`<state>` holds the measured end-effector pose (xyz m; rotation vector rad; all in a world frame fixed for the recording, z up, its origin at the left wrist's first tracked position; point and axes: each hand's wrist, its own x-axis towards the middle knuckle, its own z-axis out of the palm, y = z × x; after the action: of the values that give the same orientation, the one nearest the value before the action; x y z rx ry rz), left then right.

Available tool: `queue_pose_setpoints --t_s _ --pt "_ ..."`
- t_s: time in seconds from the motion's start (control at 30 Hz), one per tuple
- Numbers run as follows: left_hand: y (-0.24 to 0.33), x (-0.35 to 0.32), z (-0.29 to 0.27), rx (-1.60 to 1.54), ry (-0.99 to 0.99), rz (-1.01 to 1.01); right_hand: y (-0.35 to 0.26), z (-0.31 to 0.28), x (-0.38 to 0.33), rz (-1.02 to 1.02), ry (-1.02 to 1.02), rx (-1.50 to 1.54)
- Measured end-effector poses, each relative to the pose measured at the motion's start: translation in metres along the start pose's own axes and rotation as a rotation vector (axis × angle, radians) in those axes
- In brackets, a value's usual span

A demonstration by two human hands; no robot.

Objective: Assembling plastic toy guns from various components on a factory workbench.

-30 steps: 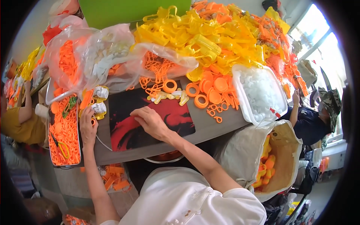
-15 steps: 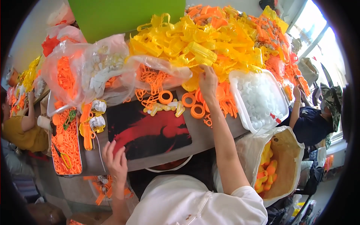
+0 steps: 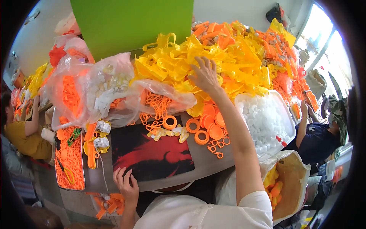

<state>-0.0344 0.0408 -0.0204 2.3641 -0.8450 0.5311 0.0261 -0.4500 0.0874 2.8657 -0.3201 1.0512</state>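
My right hand (image 3: 207, 76) reaches far over the heap of yellow plastic parts (image 3: 164, 63), its fingers spread, with nothing seen in it; whether it touches the parts I cannot tell. Close to the front edge of the black and red mat (image 3: 152, 156), my left hand (image 3: 127, 186) has its fingers loosely apart and holds nothing. Along the mat's far edge lie orange rings (image 3: 169, 122) and small pale yellow pieces (image 3: 167, 133). Right of them are orange round caps (image 3: 215, 132), partly beside my right forearm.
A white tub of white caps (image 3: 263, 122) stands right, above a sack (image 3: 293, 175) of yellow and orange pieces. Left are a tray of orange parts (image 3: 70, 160), yellow-handled scissors (image 3: 68, 173) and clear bags (image 3: 110, 87). A green panel (image 3: 131, 26) rises behind. People work at both sides.
My right hand, fingers earlier together at a yellow cylindrical part, now has spread fingers over the heap. My left hand has come to the mat's front edge. The whole view has tilted upward.
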Motion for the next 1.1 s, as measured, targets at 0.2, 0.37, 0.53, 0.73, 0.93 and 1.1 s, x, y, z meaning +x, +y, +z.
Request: queue_pose_setpoints --t_s 0.2,0.37,0.53,0.73,0.93,1.1 --pt "-0.001 -0.001 0.002 0.030 0.012 -0.045 -0.007 0.012 0.003 0.173 -0.231 -0.043" --pt "0.000 0.001 0.001 0.010 -0.005 -0.037 -0.006 0.000 0.010 0.163 -0.432 0.011" --pt "0.001 0.001 0.004 0.006 0.001 -0.043 0.038 -0.029 0.004 0.014 -0.424 0.336" --pt "0.001 0.001 0.001 0.015 0.001 -0.041 0.069 -0.067 0.006 0.308 -0.469 -0.197" --pt "0.003 0.001 0.004 0.001 -0.005 -0.055 0.114 -0.008 -0.008 0.115 -0.167 -0.388" --pt "0.002 -0.001 0.005 -0.002 -0.007 -0.044 0.155 -0.018 0.022 0.555 0.034 0.222"
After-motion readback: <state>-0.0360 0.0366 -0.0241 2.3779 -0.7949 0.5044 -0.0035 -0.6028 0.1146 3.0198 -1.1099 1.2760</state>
